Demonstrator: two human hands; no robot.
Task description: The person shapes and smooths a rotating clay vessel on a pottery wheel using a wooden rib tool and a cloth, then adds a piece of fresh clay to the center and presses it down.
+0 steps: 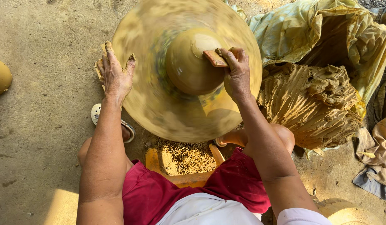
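Head view: a domed clay pot (188,62) sits at the middle of the blurred wheel (159,112). The right hand (236,73) pinches a flat wooden scraper (215,58), its long axis pointing left onto the pot's top. The left hand (116,73), fingers loosely spread, rests on the wheel's rim. The clay heap (313,104) lies to the right, partly under the yellow sheet (326,29).

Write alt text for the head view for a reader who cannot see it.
Seen from above, a seated person's right hand presses a flat wooden tool against a domed clay form on a blurred potter's wheel, while the left hand rests at the wheel's rim. A ridged clay heap lies to the right.
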